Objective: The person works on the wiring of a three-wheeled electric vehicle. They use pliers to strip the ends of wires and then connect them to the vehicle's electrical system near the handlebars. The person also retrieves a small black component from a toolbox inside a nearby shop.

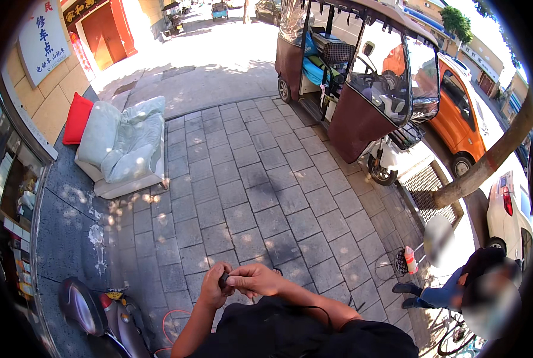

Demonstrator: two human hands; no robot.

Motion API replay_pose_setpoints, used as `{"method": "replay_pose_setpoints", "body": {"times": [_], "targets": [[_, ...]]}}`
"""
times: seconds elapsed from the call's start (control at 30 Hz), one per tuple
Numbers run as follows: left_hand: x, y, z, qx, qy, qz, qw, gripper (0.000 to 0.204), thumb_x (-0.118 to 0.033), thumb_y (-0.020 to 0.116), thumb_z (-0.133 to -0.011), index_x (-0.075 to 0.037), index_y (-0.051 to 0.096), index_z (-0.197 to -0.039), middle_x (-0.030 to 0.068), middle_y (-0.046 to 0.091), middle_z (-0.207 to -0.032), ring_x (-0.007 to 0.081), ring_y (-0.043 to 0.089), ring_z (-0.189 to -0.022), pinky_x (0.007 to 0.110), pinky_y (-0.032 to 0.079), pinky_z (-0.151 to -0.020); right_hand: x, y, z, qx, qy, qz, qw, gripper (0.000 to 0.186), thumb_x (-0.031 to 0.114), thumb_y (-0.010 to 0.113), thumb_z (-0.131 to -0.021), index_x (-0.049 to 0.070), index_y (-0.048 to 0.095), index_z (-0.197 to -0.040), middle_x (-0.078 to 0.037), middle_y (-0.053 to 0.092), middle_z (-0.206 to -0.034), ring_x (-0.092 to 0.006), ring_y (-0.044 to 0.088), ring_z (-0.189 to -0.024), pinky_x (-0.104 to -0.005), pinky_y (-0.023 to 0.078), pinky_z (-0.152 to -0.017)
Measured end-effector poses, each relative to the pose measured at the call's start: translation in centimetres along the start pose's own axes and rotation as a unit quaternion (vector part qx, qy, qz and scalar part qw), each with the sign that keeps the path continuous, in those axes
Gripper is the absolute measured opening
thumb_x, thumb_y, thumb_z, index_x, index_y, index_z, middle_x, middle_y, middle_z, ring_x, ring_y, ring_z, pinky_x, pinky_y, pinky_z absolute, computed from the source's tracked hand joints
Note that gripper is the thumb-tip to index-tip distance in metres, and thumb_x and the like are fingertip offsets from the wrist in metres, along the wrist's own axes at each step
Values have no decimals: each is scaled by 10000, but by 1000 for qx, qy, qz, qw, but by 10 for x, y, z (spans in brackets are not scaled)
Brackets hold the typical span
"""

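My left hand (pixel 211 287) is closed around a small dark object (pixel 223 279), too small to make out its kind. The fingers of my right hand (pixel 253 280) are bent and pressed together against that object, beside my left thumb. Both hands meet low in front of my black clothing, above the paving. What my right fingertips pinch, if anything, is hidden.
At lower left stands a scooter (pixel 82 309), with an orange hose (pixel 170 325) beside it. A pale sofa (pixel 123 143) is by the wall. On the right are a covered tricycle (pixel 365 128), a tree trunk (pixel 487 164), a bottle (pixel 410 261) and a seated person (pixel 439 292).
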State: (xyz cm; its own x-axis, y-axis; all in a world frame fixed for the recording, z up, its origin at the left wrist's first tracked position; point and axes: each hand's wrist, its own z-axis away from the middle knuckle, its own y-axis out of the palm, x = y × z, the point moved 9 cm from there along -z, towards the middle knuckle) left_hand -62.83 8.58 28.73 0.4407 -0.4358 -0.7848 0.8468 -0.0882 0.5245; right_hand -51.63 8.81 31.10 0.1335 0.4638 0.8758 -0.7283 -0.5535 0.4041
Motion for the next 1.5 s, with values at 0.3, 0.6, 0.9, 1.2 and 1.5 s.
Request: {"method": "replay_pose_setpoints", "body": {"times": [0.3,0.6,0.9,1.2,1.5], "targets": [[-51,38,-168,30,-40,142,989,600,-625,364,-1097,-84,616,-1043,11,471,-569,110,380,-414,262,303,-407,95,-131,-96,-26,-11,30,999,360,316,639,-1091,23,719,-1285,29,699,-808,-44,550,-633,-242,446,-557],[-95,22,-391,82,-70,-31,994,463,-533,483,-1099,-92,623,-1076,9,486,-626,107,354,-460,285,267,-440,196,-284,-198,-193,32,27,980,335,373,730,-1028,42,777,-1007,30,643,-708,-53,518,-569,-247,397,-506],[-170,92,-554,174,-266,120,940,499,-618,436,-1090,-148,592,-1150,32,426,-589,123,305,-446,288,261,-462,280,-399,-263,-228,-75,-58,969,269,270,628,-1095,33,732,-1167,28,610,-755,-57,542,-623,-238,428,-551],[-244,150,-727,231,12,-154,960,482,-560,503,-1097,-94,584,-1006,-41,421,-635,62,344,-533,256,274,-483,359,-550,-315,-357,-63,-54,930,297,307,759,-1010,14,738,-971,-7,642,-703,-67,501,-544,-246,388,-499],[-327,190,-830,210,-59,136,966,523,-613,366,-1108,-131,559,-1043,-12,396,-610,95,306,-459,269,278,-452,507,-618,-398,-120,-157,-19,980,326,188,617,-1087,-2,679,-1344,26,613,-726,-31,511,-563,-214,406,-503]]}}
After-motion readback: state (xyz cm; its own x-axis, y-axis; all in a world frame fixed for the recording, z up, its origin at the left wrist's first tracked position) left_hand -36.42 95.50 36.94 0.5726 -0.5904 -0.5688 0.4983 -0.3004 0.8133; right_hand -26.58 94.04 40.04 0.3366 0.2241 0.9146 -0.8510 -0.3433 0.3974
